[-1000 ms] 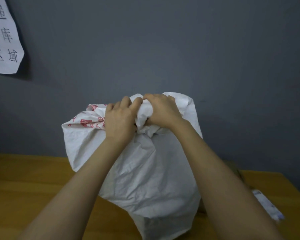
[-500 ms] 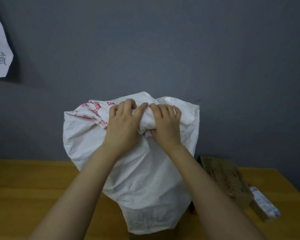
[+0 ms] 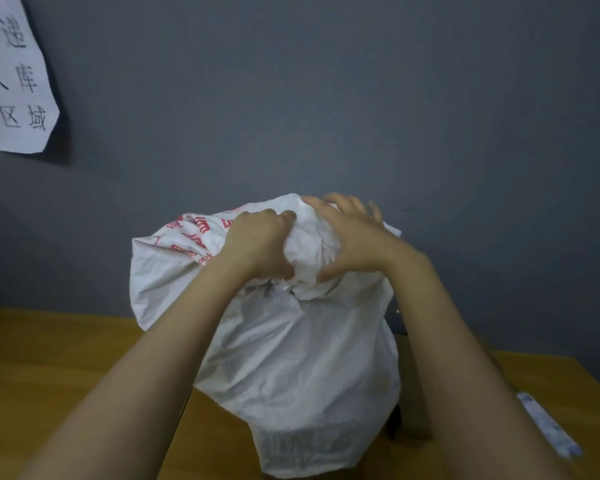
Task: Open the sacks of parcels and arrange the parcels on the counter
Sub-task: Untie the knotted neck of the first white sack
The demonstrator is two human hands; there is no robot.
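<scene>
You were at the opening step: your left hand [image 3: 257,244] gripped the bunched neck of the sack [image 3: 291,358], your right hand [image 3: 352,237] clasped it alongside, above the counter [image 3: 49,358]; working the gathered neck loose seemed next.

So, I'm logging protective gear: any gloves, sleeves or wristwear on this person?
None visible. The left hand and right hand are ungloved, no sleeve shows anywhere in frame, and neither wrist carries a watch or band.
</scene>
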